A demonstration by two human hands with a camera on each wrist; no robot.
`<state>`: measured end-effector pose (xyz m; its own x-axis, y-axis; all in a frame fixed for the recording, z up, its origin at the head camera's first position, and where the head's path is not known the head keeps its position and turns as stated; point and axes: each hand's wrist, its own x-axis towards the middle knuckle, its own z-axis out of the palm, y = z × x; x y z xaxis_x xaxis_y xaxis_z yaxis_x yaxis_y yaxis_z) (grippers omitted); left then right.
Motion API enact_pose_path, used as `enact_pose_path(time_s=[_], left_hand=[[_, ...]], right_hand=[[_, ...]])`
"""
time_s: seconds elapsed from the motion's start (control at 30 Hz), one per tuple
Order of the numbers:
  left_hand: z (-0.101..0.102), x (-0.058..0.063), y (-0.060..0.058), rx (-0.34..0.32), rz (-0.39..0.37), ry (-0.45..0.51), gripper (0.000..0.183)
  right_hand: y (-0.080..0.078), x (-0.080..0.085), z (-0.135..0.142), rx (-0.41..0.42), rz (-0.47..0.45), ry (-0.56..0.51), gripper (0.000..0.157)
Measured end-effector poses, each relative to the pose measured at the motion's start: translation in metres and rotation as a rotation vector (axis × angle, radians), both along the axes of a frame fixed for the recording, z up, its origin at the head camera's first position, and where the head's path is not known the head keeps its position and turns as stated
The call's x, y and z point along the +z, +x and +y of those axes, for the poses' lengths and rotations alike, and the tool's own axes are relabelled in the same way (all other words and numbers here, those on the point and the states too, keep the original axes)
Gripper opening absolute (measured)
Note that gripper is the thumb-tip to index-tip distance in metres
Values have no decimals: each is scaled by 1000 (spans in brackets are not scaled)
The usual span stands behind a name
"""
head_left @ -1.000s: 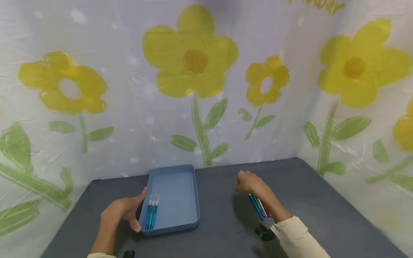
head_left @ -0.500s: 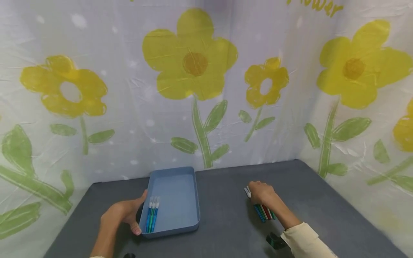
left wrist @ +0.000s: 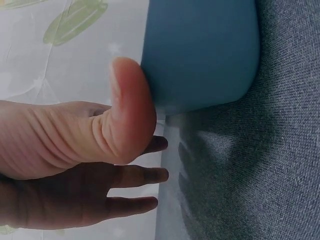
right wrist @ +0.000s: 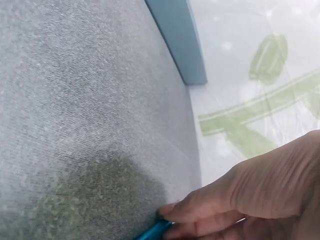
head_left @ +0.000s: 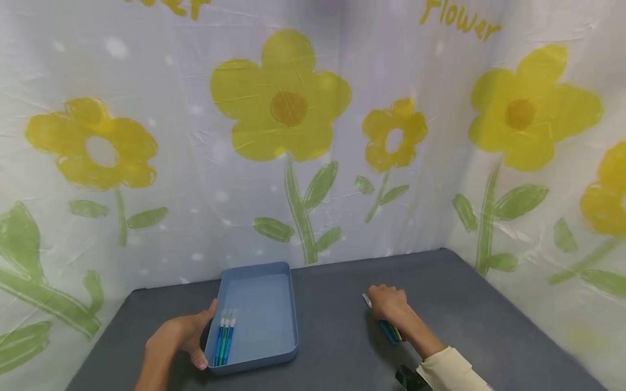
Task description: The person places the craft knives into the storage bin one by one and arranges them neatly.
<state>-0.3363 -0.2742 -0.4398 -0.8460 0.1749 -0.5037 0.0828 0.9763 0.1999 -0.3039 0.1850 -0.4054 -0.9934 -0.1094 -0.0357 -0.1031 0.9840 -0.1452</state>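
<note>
My left hand (head_left: 178, 336) rests along the left side of a shallow blue tray (head_left: 261, 355). Its thumb touches the near corner, and the other fingers reach out straight in the left wrist view. Inside the tray lie several capped pens (head_left: 225, 338), blue and green, side by side along the left wall. Over to the right, my right hand (head_left: 388, 304) pinches a pen (right wrist: 155, 231) with a blue barrel, seen at the fingertips in the right wrist view. A pale cap sticks out left of that hand. More coloured pens (head_left: 389, 332) lie on the table, partly hidden under it.
The dark grey table (head_left: 337, 320) is backed by a white curtain (head_left: 205, 141) printed with yellow flowers. A small black object (head_left: 409, 377) shows beside the right cuff. Between the tray and the right hand is bare cloth.
My right hand came down and nearer onto the loose pens, then shifted slightly left, with pale caps showing at its left. The left hand stays at the tray. The view tilted up a little.
</note>
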Motion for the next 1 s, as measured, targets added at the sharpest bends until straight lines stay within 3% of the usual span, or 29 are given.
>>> enact_pose_path(time_s=[0.2, 0.3, 0.47, 0.57, 0.67, 0.83, 0.9, 1.0], left_hand=[[-8, -9, -7, 23, 2, 53, 161], [-12, -14, -12, 19, -8, 33, 165], [-18, -18, -7, -8, -20, 45, 161], [-19, -18, -1, 9, -45, 73, 160], [-21, -20, -4, 48, -52, 79, 165], [-24, -37, -23, 45, -18, 9, 171], [-23, -40, -25, 42, 7, 35, 170], [-20, -32, -20, 32, 2, 3, 170]], right_hand=[[-3, 0, 1, 17, 29, -26, 6], [-4, 0, 2, 26, 39, -39, 8], [-1, -4, -3, 29, 50, -88, 15], [0, -3, -10, 29, 64, -129, 25], [0, 2, -20, 42, 65, -196, 39], [0, 15, -36, 82, 74, -281, 56], [0, 20, -43, 102, 90, -298, 60], [0, 25, -57, 146, 92, -331, 63]])
